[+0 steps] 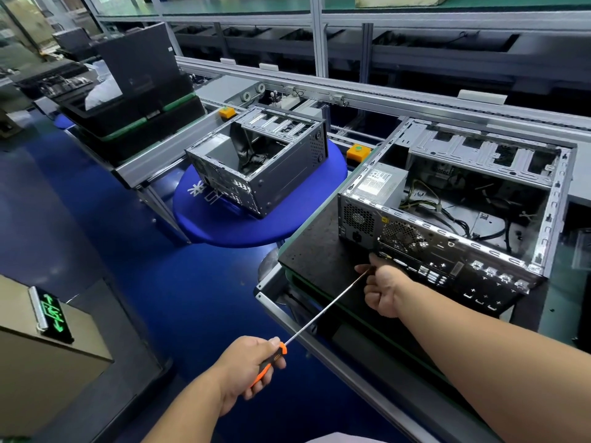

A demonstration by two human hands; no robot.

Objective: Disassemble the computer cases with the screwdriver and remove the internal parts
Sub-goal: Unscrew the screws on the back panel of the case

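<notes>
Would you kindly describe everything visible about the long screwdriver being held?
The long screwdriver with the orange-and-black handle has a thin, straight metal shaft. The left hand grips the handle; the right hand pinches the shaft near its tip, which points up-right at the rear panel of the open grey metal computer case.

A round blue stool (224, 225) stands on the blue floor (96, 203) beside the conveyor line (367, 97). Two orange buttons (358, 152) sit on the line's near rail. At lower left, a box (41, 362) carries a green-lit sign (52, 316).

Two open computer cases (447, 203) (259, 164) (lids off), one screwdriver (307, 324).
</notes>
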